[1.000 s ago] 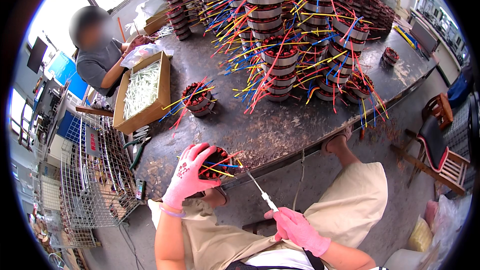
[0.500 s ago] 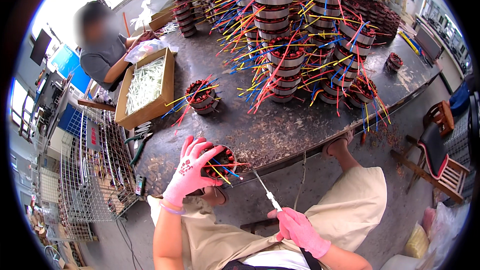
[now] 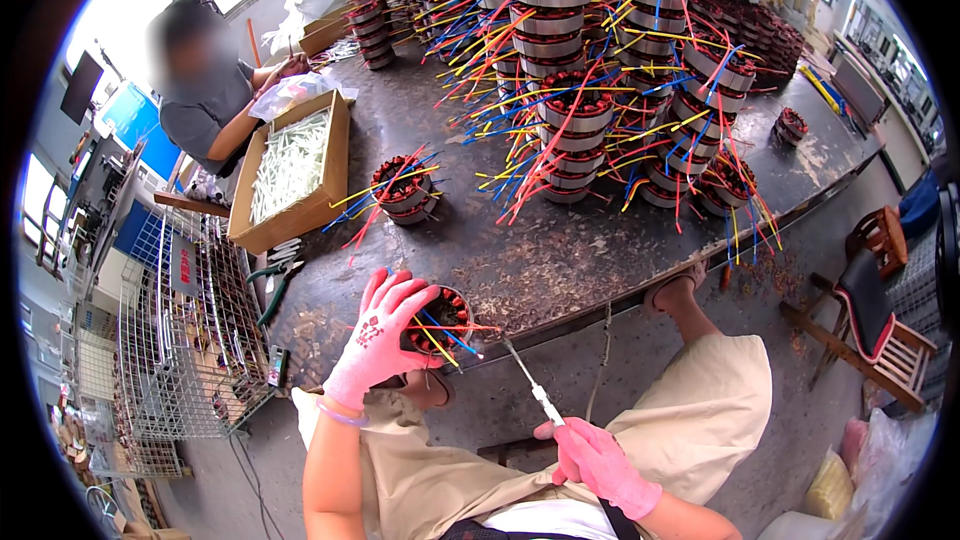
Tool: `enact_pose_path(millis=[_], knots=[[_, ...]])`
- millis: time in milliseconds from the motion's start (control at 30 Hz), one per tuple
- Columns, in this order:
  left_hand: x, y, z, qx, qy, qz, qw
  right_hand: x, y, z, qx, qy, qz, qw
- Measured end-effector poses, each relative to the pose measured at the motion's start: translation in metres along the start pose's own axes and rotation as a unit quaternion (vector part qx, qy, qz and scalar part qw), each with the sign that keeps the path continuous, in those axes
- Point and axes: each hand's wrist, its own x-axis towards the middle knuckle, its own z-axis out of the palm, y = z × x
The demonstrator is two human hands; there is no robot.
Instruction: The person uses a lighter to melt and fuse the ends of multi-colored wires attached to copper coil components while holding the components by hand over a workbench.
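At the table's near edge, my left hand (image 3: pixel 378 332), in a pink glove, is closed round the side of a motor stator (image 3: pixel 462 312). Red, blue and yellow lead wires (image 3: pixel 440 330) stick out of this stator toward the right. Lower right, my right hand (image 3: pixel 598 460), also gloved in pink, grips a slim tool (image 3: pixel 541 395) with a white handle and a long thin metal shaft. The shaft's tip points up and left, close to the stator's wire ends; whether it touches them I cannot tell. Another wired stator (image 3: pixel 404 190) sits alone on the table beyond my left hand.
Tall stacks of wired stators (image 3: pixel 575 125) fill the table's far middle and right. A cardboard box (image 3: pixel 290 223) of white sleeves stands at left, near pliers (image 3: pixel 277 290). A co-worker (image 3: pixel 215 90) sits behind it. Wire baskets (image 3: pixel 180 340) stand left of the table, a chair (image 3: pixel 866 300) at right.
My left hand and the stator have shifted very slightly. My right hand and the tool stay almost where they were.
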Motion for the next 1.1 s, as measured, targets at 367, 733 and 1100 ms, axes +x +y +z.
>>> enact_pose_path(millis=[367,733,1100], knots=[[0.0003,-0.0013,0.0002,-0.003,-0.006,0.003,1.000,-0.0012,-0.0029,-0.0002,-0.005,0.002,0.009,1.000],[-0.0003,-0.0019,-0.0008,-0.013,-0.005,0.001,1.000,-0.0004,0.0012,-0.0024,-0.005,-0.002,0.004,1.000],[-0.0010,-0.0017,0.0001,-0.010,-0.015,-0.001,1.000,0.0004,-0.0017,-0.0016,-0.003,-0.002,0.020,1.000]])
